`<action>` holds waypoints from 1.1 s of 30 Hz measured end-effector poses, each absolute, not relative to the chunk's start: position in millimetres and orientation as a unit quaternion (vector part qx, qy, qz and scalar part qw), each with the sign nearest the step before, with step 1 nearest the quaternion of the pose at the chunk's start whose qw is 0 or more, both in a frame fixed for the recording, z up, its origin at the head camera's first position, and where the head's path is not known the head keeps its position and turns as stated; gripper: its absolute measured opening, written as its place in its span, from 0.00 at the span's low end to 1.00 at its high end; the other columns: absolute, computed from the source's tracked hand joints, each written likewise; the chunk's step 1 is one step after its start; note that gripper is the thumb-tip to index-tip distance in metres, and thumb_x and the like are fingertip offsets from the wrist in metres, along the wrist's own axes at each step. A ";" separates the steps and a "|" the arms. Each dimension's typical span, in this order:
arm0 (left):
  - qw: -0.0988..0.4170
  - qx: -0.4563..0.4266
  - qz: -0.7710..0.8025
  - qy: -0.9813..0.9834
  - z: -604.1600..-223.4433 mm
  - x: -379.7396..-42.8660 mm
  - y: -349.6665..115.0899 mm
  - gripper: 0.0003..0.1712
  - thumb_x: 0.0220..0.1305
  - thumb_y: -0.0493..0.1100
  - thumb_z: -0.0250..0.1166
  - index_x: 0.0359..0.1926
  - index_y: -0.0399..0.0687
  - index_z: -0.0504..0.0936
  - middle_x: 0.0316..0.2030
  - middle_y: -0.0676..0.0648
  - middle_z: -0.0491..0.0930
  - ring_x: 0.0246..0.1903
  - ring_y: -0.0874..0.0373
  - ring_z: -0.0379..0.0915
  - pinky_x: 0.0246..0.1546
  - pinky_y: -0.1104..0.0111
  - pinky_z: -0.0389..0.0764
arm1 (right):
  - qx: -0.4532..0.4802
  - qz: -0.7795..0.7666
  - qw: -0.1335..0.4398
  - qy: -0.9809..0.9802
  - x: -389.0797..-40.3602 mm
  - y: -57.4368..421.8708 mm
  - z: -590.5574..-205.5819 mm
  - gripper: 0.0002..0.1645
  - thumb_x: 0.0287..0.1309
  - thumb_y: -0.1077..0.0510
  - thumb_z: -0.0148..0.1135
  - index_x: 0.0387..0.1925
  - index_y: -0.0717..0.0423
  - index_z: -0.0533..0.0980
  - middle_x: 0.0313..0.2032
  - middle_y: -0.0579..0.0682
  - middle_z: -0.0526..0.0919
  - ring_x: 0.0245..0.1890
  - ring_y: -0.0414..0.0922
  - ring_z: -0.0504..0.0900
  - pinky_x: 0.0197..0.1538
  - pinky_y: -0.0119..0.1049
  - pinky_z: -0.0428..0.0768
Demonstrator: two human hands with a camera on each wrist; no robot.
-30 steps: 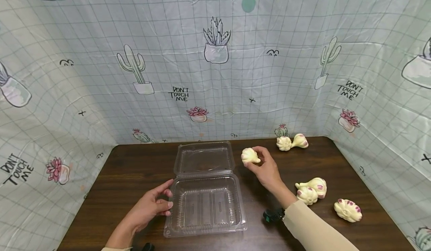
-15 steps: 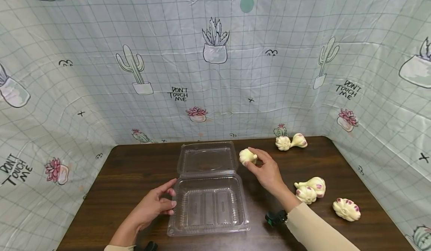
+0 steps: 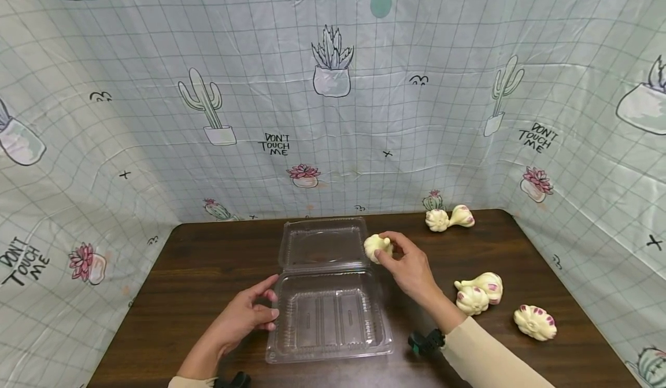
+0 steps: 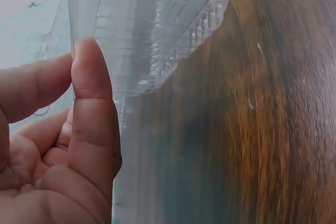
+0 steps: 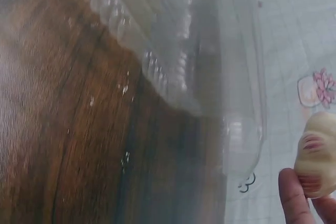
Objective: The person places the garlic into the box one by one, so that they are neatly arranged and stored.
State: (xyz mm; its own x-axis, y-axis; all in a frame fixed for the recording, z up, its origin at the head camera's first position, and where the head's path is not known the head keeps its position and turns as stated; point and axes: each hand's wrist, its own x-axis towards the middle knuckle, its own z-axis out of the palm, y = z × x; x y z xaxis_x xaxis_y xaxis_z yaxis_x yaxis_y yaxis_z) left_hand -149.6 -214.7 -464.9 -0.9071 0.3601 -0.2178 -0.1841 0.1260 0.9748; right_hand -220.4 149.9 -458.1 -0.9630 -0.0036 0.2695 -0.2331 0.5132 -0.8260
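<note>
A clear plastic clamshell container [image 3: 333, 355] lies unfolded on the dark wooden table, its lid [image 3: 325, 246] toward the back wall. My left hand [image 3: 243, 317] pinches the container's left rim between thumb and fingers; the left wrist view shows the thumb [image 4: 92, 77] against the rim [image 4: 84, 3]. In my right hand [image 3: 412, 265] is a garlic bulb [image 3: 377, 248], cream with purple patches, gripped by the fingertips. It is raised by the lid's right edge. In the right wrist view the garlic bulb [image 5: 317, 156] shows at the right edge, beyond the container [image 5: 244, 77].
Two garlic bulbs [image 3: 448, 218] lie at the back right of the table [image 3: 208, 261]. Another pair [image 3: 480, 294] rests by the right forearm, and a single garlic bulb [image 3: 535, 322] sits farther right. A cactus-print curtain [image 3: 260, 99] encloses the back and sides.
The container has slid a little to the right along with my left hand. My right hand has brought the garlic bulb slightly left and down, toward the lid's edge.
</note>
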 end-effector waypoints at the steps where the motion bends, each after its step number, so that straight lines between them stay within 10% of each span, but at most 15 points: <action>1: 0.206 0.059 0.658 0.722 -464.9 -149.6 -213.6 0.48 0.70 0.27 0.63 0.83 0.34 0.48 0.50 0.44 0.64 0.30 0.61 0.78 0.36 0.71 0.86 | 0.066 0.486 0.116 -0.864 -219.5 148.7 -457.3 0.21 0.64 0.56 0.74 0.58 0.51 0.83 0.52 0.56 0.88 0.52 0.51 0.86 0.52 0.43 0.84; 33: 0.196 0.063 0.674 0.710 -465.8 -150.8 -182.0 0.47 0.67 0.25 0.63 0.83 0.33 0.52 0.50 0.42 0.65 0.30 0.61 0.78 0.36 0.71 0.86 | 0.096 0.479 0.066 -0.870 -178.0 100.4 -434.3 0.18 0.60 0.56 0.78 0.52 0.47 0.86 0.47 0.49 0.89 0.45 0.49 0.89 0.39 0.36 0.85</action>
State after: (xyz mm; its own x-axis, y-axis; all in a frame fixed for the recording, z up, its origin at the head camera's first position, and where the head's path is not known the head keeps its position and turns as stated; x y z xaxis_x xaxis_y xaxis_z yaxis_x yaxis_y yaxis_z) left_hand -150.8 -182.0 -465.8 -0.9151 0.3534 -0.1941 -0.1755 0.0842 0.9809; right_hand -178.0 100.4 -434.3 -0.9729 -0.1044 0.2065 -0.2304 0.5218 -0.8214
